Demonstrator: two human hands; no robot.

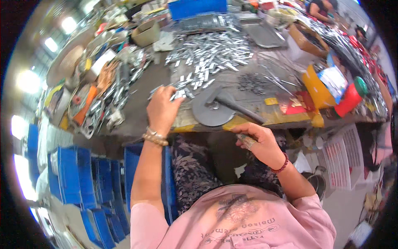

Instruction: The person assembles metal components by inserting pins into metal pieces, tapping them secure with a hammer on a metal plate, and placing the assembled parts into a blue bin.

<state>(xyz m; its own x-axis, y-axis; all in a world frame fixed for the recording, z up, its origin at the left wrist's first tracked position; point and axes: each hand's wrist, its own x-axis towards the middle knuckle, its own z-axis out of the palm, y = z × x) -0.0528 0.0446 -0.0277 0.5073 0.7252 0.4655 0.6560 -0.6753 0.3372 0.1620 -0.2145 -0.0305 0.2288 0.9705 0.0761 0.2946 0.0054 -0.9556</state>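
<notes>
My left hand (163,107) rests at the near edge of the workbench, left of a round grey metal disc (201,112). Its thumb and fingers close around some small shiny metal pieces (180,95). A hammer (238,107) lies on the disc, its head near the middle and its dark handle slanting toward my right. By the bench edge, below that handle, is my right hand (261,145). Its fingers are curled in together, and whatever they hold is too small to make out. Beyond the disc spreads a large heap of the same metal pieces (207,54).
Small dark parts (252,83) and thin metal rods (277,79) lie right of the heap. A yellow container (317,87) and a red bottle with a green cap (351,97) stand at the right. Tools crowd the left, including orange-handled ones (86,106). Blue bins (72,174) are below.
</notes>
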